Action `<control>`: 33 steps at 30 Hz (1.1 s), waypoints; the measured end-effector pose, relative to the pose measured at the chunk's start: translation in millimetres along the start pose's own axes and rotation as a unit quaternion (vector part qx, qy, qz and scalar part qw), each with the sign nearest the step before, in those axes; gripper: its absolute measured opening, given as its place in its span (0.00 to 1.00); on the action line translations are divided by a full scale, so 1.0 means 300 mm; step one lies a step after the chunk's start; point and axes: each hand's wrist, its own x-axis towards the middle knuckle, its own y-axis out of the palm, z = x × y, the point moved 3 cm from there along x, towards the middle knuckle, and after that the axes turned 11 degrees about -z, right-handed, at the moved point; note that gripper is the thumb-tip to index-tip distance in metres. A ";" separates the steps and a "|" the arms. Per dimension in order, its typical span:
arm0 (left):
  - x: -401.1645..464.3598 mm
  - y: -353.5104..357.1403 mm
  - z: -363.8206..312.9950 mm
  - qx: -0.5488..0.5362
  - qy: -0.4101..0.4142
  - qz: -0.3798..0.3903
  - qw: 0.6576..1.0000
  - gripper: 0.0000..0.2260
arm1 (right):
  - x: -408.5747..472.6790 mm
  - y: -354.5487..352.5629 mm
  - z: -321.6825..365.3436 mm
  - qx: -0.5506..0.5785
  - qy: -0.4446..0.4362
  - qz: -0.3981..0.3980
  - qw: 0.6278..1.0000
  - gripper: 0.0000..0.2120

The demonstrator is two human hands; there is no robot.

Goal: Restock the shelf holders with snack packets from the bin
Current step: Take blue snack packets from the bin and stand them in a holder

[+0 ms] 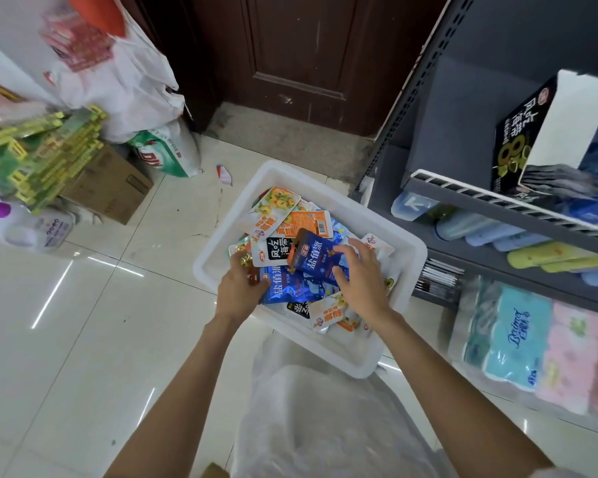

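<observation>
A white rectangular plastic bin (328, 350) sits on the glossy tiled floor (83, 322) beside the grey metal shelf unit (463, 201), and it is heaped with small flat foil snack packets in blue, orange, white and black. Both hands are down in the pile. The left hand (242, 288) has its fingers curled over the edge of a large shiny blue foil packet (290, 288) lying near the top of the heap. The right hand (363, 274) pinches a smaller dark blue packet with an orange corner (313, 257), thumb below and fingers spread over its upper edge, tilting it up off the others.

These packets look light, thin and floppy, with slick, crinkly film, so they will likely slide over one another and slip from a loose grip. A pinch across a sealed edge or corner should hold best; squeezing the soft middle could crush whatever is inside. Several stacked flat could be carried at once if clamped firmly between thumb and fingers.

The open black cardboard display box (522, 132) on the upper shelf, above and to the right of the bin, looks like a holder to be filled.
</observation>
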 end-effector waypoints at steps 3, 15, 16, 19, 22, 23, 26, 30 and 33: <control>-0.006 -0.003 -0.019 0.000 -0.019 0.018 1.000 0.31 | 0.093 -0.003 0.029 -0.017 -0.022 0.027 0.999 0.23; -0.086 -0.263 -0.094 -0.247 0.046 -0.079 0.965 0.03 | 0.137 -0.062 -0.018 -0.002 -0.003 0.022 1.000 0.17; -0.087 -0.286 -0.117 -0.253 0.061 -0.080 0.962 0.02 | 0.121 -0.108 -0.009 0.065 0.028 -0.008 0.997 0.15; -0.084 -0.315 -0.196 -0.270 0.093 -0.084 0.955 0.07 | 0.047 -0.239 0.007 0.323 0.164 -0.069 0.930 0.07; -0.090 -0.282 -0.284 -0.290 0.098 -0.063 0.950 0.11 | -0.030 -0.332 0.001 0.489 0.230 -0.085 0.837 0.06; -0.098 -0.255 -0.310 -0.304 0.092 -0.045 0.947 0.10 | -0.051 -0.358 -0.009 0.511 0.235 -0.090 0.822 0.07; -0.137 -0.171 -0.387 -0.334 0.079 -0.007 0.939 0.03 | -0.106 -0.430 -0.054 0.544 0.240 -0.097 0.798 0.08; -0.182 -0.056 -0.469 -0.346 0.051 0.030 0.936 0.09 | -0.178 -0.529 -0.146 0.503 0.217 -0.149 0.824 0.07; -0.221 0.040 -0.546 -0.316 0.046 0.062 0.946 0.19 | -0.233 -0.613 -0.274 0.149 0.068 -0.253 0.953 0.10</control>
